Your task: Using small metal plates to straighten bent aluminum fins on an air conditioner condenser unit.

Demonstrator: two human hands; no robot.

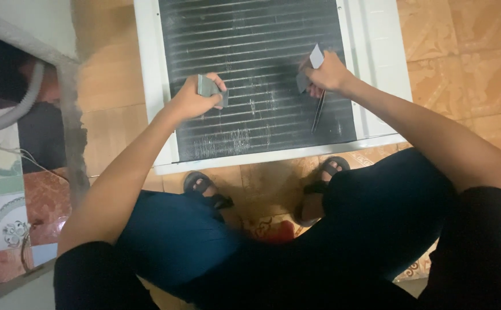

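- While the person squats in sandals on the tiled floor (468, 51), a white-framed unit (147, 69) with a dark finned coil panel (250, 46) lies flat in front of the knees.
- Left hand (190, 100) has its grip closed around a small grey comb-like tool (209, 87), pressed on the coil near the unit's left edge.
- Right hand (328, 74) is clenched on a second grey piece (316, 57) and what looks like a thin dark rod (318, 112) that points down toward the near edge.
- Pale scratched, whitish patches show on the fins along the near edge and the middle, so that part appears already worked over.
- Upper rows toward the far edge look darker and more even; by my judgement they are left to do, though blur hides fin detail.
- Grey hose (15, 106) lies well apart at the left.
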